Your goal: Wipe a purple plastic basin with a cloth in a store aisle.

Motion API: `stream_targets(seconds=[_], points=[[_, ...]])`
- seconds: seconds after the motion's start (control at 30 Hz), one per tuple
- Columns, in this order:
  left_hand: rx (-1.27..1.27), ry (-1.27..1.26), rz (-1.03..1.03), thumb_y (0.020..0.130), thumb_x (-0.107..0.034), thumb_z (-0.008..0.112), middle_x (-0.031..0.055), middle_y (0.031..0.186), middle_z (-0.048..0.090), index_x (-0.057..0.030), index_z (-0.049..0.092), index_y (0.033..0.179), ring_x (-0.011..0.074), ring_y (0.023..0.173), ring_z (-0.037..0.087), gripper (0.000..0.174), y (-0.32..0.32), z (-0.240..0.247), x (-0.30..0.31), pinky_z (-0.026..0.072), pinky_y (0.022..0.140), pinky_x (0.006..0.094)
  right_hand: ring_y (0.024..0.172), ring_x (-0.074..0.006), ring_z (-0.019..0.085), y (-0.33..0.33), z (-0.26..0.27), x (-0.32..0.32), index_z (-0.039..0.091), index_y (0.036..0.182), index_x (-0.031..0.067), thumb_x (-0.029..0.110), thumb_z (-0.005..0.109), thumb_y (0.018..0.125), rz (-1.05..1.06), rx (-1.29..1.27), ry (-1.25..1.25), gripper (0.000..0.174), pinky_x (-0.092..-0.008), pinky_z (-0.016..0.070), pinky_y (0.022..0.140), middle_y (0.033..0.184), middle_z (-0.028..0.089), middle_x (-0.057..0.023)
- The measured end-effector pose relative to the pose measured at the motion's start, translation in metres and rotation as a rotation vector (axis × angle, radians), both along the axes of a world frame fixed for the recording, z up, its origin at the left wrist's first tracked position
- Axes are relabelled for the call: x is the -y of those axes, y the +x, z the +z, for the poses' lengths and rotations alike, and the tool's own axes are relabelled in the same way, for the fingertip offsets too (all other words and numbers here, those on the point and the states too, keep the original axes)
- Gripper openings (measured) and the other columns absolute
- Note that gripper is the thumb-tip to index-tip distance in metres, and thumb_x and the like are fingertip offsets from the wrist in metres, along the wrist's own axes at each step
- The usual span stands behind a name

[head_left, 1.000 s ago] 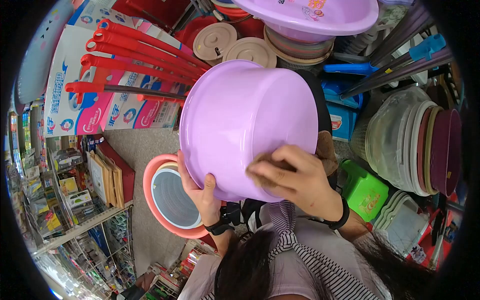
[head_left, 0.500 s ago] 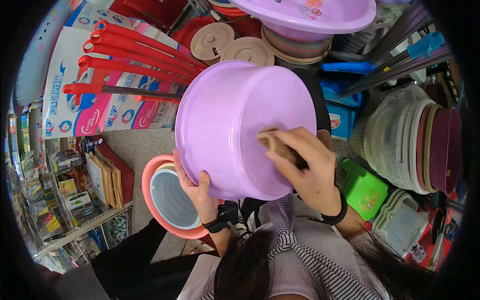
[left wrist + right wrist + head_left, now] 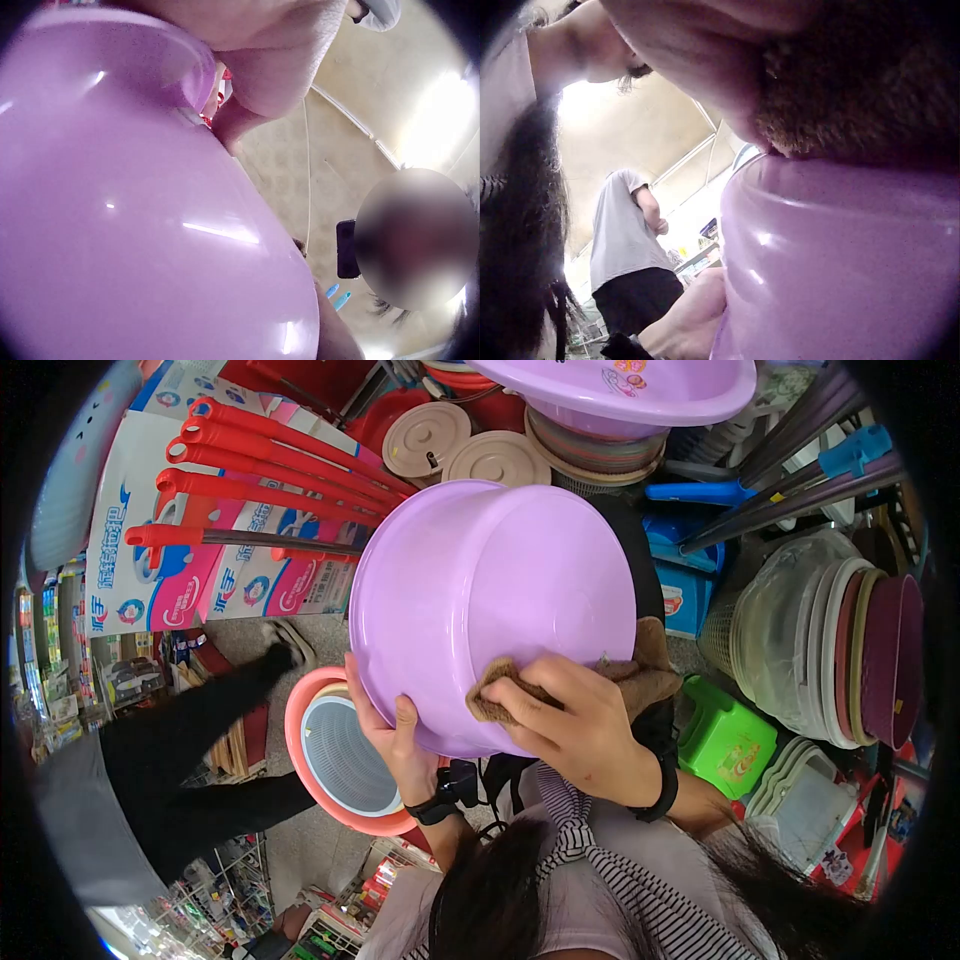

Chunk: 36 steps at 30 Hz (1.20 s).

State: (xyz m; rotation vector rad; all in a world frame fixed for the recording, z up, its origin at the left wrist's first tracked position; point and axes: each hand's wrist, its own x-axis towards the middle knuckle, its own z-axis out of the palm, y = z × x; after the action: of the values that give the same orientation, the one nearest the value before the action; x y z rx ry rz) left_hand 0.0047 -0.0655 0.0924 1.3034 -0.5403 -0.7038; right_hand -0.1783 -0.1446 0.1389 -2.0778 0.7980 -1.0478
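A glossy purple plastic tub [image 3: 415, 590] lies tipped on its side before the person's chest, its base turned to the right. At its lower left rim, the left hand [image 3: 402, 755] grips the tub, thumb on the outer wall. The right hand [image 3: 580, 730] bunches a brown cloth [image 3: 487, 705] against the tub near the lower edge of its base. A loose end of the cloth trails to the right. In the right wrist view, the fuzzy cloth [image 3: 840, 105] meets the purple wall [image 3: 840, 247]. The left wrist view shows the tub's smooth side [image 3: 150, 247] close up.
Red-handled poles [image 3: 270, 495] lean by printed boxes at left. A pink basin [image 3: 300, 745] with a grey basket [image 3: 350, 755] stands on the floor. Stacked bowls [image 3: 830, 640] and a green stool [image 3: 730, 745] are at right. A passer-by's dark-clothed legs [image 3: 170, 760] show at left.
The right hand with the cloth has swept up over the tub's base, then back down and left to its lower edge. A passer-by has come into view at left.
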Motion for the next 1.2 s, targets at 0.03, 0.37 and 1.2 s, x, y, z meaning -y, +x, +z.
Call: stream_targets(seconds=[0.03,0.37,1.2], points=[[-0.007,-0.004,0.001,0.082,-0.028,0.081,0.0139,0.153,0.035,-0.0044,0.026,0.154,0.0266,0.137,0.038,0.093,0.001,0.000,0.000,0.0302,0.115,0.0417,0.076,-0.0255,0.057,-0.003,0.001,-0.002,0.065,0.114,0.0058,0.006,0.071,0.072,0.045,-0.015,0.010,0.042,-0.0362,0.0485,0.064,0.086,0.051,-0.0074],[-0.001,-0.019,-0.010,0.085,-0.027,0.079,0.0127,0.153,0.036,-0.0049,0.026,0.154,0.0251,0.135,0.041,0.090,0.000,0.001,0.000,0.0319,0.114,0.0399,0.077,-0.0257,0.057,-0.004,0.006,0.004,0.064,0.116,0.0084,0.010,0.068,0.077,0.084,-0.109,0.057,0.039,-0.0365,0.0482,0.067,0.087,0.051,-0.0076],[-0.282,0.038,-0.075,0.086,-0.032,0.078,0.0133,0.137,0.051,0.0032,0.030,0.145,0.0253,0.124,0.052,0.084,-0.011,-0.030,-0.036,0.0414,0.106,0.0410,0.075,-0.0202,0.055,0.000,-0.002,-0.009,0.061,0.121,0.0088,0.019,0.077,0.069,0.016,-0.177,-0.130,0.056,-0.0326,0.0465,0.062,0.089,0.047,-0.0050]])
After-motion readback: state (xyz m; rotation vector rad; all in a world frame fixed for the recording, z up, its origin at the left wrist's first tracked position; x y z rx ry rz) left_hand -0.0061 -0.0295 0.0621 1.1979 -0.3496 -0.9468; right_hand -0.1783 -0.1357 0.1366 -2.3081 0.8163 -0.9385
